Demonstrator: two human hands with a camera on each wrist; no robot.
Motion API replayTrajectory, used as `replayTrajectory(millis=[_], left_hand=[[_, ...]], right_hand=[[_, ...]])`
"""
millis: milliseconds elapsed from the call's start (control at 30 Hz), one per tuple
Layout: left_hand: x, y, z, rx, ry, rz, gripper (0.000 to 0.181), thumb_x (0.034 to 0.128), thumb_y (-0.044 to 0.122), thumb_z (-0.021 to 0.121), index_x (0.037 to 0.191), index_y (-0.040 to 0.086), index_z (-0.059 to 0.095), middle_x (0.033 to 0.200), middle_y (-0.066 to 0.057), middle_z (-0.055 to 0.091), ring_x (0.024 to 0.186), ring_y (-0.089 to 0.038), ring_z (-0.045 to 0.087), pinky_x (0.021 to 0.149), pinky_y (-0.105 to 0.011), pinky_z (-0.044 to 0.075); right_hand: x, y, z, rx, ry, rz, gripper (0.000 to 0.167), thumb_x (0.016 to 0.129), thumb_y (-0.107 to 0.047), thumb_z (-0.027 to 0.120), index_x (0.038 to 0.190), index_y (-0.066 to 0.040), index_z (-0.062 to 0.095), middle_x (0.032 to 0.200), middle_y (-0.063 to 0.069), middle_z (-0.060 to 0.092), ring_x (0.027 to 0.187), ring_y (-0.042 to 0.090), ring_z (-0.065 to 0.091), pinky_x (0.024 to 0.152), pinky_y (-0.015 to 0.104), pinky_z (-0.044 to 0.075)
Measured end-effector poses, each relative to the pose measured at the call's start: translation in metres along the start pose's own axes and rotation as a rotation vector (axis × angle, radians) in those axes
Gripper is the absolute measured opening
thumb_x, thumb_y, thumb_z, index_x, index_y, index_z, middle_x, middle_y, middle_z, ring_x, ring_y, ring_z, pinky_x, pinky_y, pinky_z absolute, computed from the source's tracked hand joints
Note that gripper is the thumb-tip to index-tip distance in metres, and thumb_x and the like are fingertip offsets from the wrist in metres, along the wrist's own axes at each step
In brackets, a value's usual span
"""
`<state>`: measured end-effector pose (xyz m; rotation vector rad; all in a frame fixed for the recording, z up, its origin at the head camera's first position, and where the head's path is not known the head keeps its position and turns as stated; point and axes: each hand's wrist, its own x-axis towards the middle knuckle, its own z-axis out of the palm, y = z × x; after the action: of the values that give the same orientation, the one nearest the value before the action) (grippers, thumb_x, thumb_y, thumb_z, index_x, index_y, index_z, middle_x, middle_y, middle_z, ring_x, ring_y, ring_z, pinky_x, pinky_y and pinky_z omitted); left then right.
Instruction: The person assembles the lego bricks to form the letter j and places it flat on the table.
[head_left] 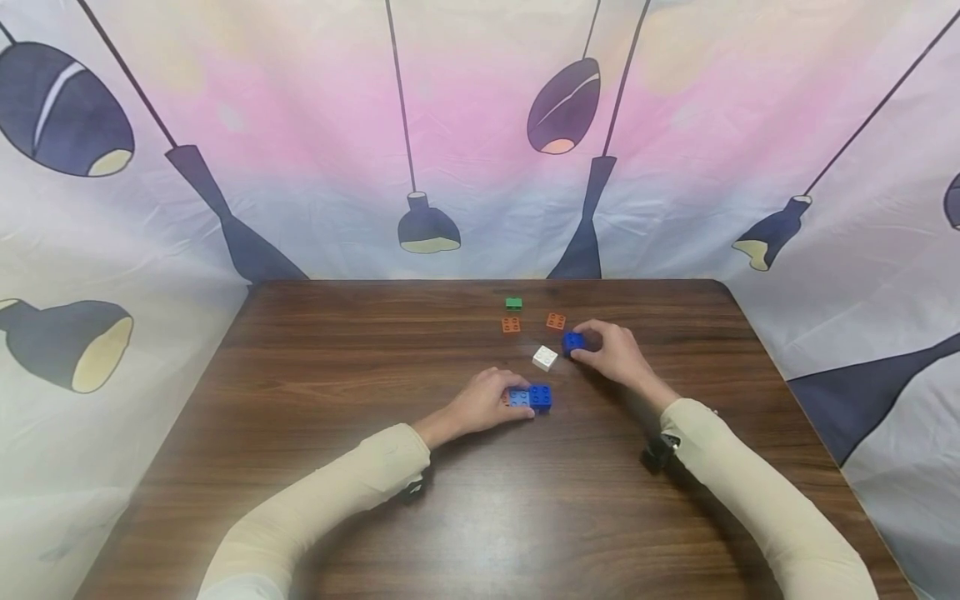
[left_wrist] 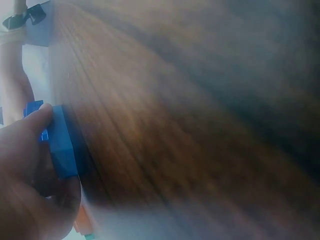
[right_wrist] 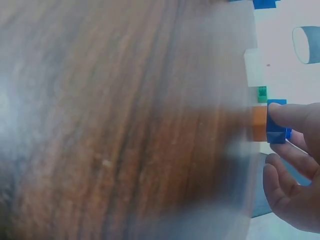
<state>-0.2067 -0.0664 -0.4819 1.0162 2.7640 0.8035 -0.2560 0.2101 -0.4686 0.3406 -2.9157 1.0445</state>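
Note:
My left hand (head_left: 483,402) grips a row of joined bricks near the middle of the table: a light blue brick (head_left: 519,397) with a dark blue brick (head_left: 540,397) at its right end and a bit of orange under the fingers. In the left wrist view, the thumb and fingers of that hand (left_wrist: 30,175) hold the blue bricks (left_wrist: 62,140). My right hand (head_left: 613,354) pinches another dark blue brick (head_left: 573,343), farther back and to the right. The right wrist view has its thumb on the blue brick (right_wrist: 276,122), fingers of the hand (right_wrist: 300,155) behind.
A white brick (head_left: 545,358) lies between the two hands. Two orange bricks, one left (head_left: 511,325) and one right (head_left: 556,321), lie farther back, with a green brick (head_left: 513,304) near the back edge of the brown table (head_left: 337,350). A patterned curtain (head_left: 480,125) hangs behind.

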Motion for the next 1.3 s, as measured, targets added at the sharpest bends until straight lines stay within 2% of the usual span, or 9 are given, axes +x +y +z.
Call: replayTrajectory(millis=[367,833,1033,1300], left_hand=[[0.0,0.001,0.0,-0.007,0.014,0.01,0.046,0.0892,0.041,0.079,0.122,0.009,0.072,0.115,-0.005,0.075,0.101,-0.018,0.063,0.089,-0.036,0.049],[0.0,0.001,0.001,-0.039,0.016,0.004,0.047,0.0888,0.04,0.08,0.122,0.008,0.072,0.114,-0.006,0.075,0.1,-0.019,0.064,0.088,-0.035,0.05],[0.001,-0.001,0.0,-0.036,0.005,0.002,0.048,0.0892,0.041,0.079,0.123,0.008,0.072,0.115,-0.005,0.074,0.1,-0.019,0.064,0.089,-0.035,0.051],[0.001,-0.002,0.002,-0.025,0.015,0.024,0.047,0.089,0.041,0.079,0.122,0.008,0.073,0.114,-0.005,0.075,0.099,-0.018,0.065,0.088,-0.035,0.051]], right_hand=[[-0.009,-0.013,-0.009,0.021,0.018,-0.015,0.039,0.091,-0.026,0.08,0.124,-0.01,0.069,0.126,0.018,0.069,0.116,0.037,0.065,0.094,0.054,0.052],[-0.025,-0.032,-0.011,0.05,0.049,-0.095,0.039,0.09,-0.028,0.081,0.124,-0.012,0.069,0.12,0.012,0.072,0.108,0.031,0.068,0.087,0.05,0.057],[-0.031,-0.042,-0.011,0.033,0.062,-0.132,0.039,0.089,-0.029,0.081,0.123,-0.013,0.07,0.114,0.011,0.074,0.097,0.027,0.07,0.08,0.046,0.058],[-0.042,-0.054,-0.007,0.023,0.082,-0.189,0.037,0.088,-0.026,0.083,0.12,-0.013,0.071,0.114,0.009,0.074,0.094,0.023,0.069,0.077,0.041,0.055]])
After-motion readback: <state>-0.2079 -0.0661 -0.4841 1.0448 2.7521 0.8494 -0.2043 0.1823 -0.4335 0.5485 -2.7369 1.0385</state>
